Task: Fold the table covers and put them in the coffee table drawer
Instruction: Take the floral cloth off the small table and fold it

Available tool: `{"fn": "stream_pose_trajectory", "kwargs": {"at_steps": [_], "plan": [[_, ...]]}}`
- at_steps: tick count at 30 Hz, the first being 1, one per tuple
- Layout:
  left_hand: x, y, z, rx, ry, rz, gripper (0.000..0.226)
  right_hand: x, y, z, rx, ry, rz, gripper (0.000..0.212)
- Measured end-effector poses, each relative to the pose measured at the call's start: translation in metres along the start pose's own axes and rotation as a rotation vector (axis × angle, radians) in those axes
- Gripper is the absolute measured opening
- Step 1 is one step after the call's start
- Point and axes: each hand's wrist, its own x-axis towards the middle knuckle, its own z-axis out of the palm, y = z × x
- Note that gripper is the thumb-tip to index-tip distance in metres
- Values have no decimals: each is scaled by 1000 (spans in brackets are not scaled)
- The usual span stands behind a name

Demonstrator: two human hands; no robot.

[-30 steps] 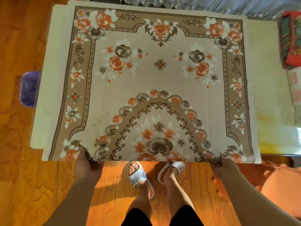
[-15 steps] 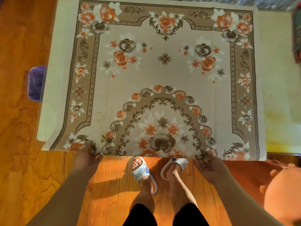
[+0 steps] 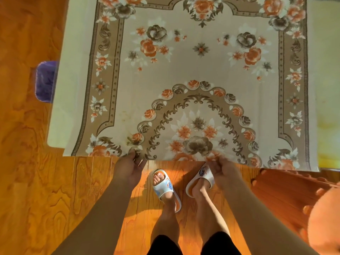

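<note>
Evidently we had the floral table cover (image 3: pixel 193 74) spread flat on the desk (image 3: pixel 55 115), our left hand (image 3: pixel 128 169) and right hand (image 3: pixel 223 167) each closing a pinching grip on its overhanging near edge, presumably to lift it for folding.

Warm, bright sunlight with soft shadows; sharp centre, wide-angle bending at edges.

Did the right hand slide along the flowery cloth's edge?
Yes. The right hand slid from the table cover's right corner toward the middle of its near edge, now by the big brown flower.
</note>
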Motion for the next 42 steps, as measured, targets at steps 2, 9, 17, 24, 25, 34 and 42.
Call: {"fn": "stream_pose_trajectory", "kwargs": {"at_steps": [2, 9, 17, 24, 25, 34, 42], "plan": [[2, 4, 6, -4, -9, -7, 23, -1, 0, 5, -15, 13, -7, 20], [-32, -18, -13, 1361, 1, 658, 44, -57, 63, 6, -845, 151, -503, 16], [32, 1, -21, 2344, -305, 1386, 90, -18, 98, 22, -1874, -303, -1585, 67], [40, 20, -30, 2442, -398, 1567, 71, 18, 51, 12, -2101, -266, -1575, 71], [39, 21, -29, 2442, -385, 1547, 71, 19, 50, 10, -2098, -285, -1587, 69], [33, 28, -26, 2208, -473, 1324, 45, 4, 68, 26, -1937, -412, -1678, 42], [41, 56, -25, 2166, -548, 1451, 61, 1, 49, 39, -2045, -435, -1667, 54]]}}
